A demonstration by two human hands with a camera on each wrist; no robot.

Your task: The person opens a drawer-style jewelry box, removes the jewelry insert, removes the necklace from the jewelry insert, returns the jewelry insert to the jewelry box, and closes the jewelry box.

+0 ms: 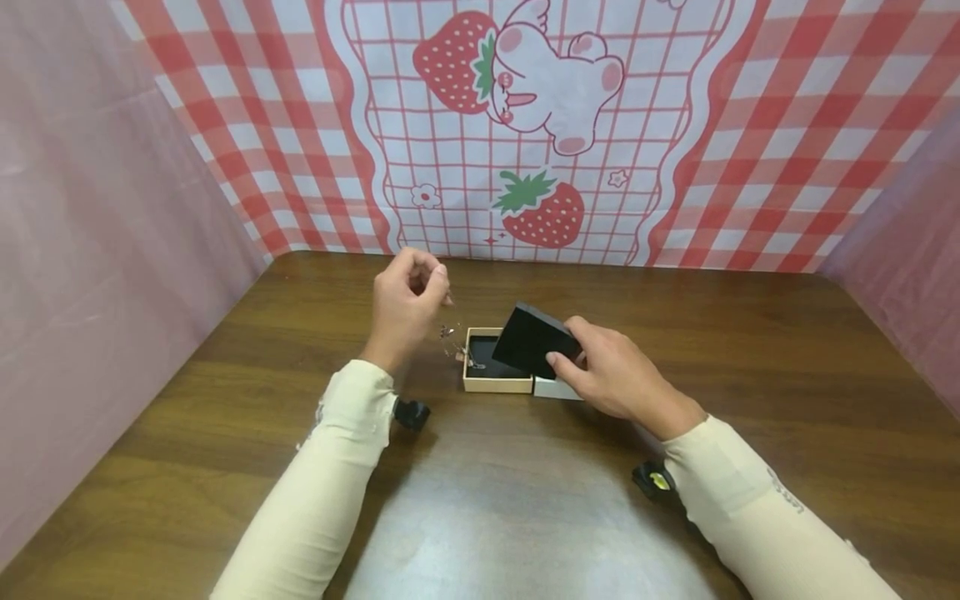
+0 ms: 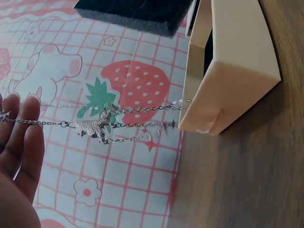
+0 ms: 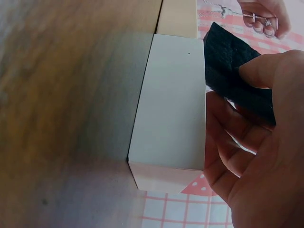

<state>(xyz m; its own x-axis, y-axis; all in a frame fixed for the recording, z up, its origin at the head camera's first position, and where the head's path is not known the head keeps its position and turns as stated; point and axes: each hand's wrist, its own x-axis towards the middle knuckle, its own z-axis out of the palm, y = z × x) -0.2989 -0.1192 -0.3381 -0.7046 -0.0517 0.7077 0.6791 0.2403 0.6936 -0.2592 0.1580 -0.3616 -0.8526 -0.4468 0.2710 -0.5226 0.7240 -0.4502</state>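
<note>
My left hand [image 1: 405, 310], raised left of a small box, pinches a silver chain necklace [image 2: 90, 129]. The chain hangs with an animal-shaped charm [image 2: 92, 127], and its lower end reaches the edge of the tan box drawer [image 1: 498, 385]. My right hand [image 1: 618, 371] grips a thin black foam pad [image 1: 531, 340] between thumb and fingers, tilted above the drawer's right side. Dark lining shows inside the drawer, where part of the chain lies. A white box sleeve [image 3: 171, 99] adjoins the drawer on the right, partly hidden by the pad and my right hand.
The box stands on a brown wooden table [image 1: 495, 500]. A red-and-white checked cloth [image 1: 292, 125] with strawberries hangs behind the table's far edge. Pink curtains [image 1: 90, 250] close off both sides. A small ribbon pull [image 2: 211, 123] sticks out of the drawer's end.
</note>
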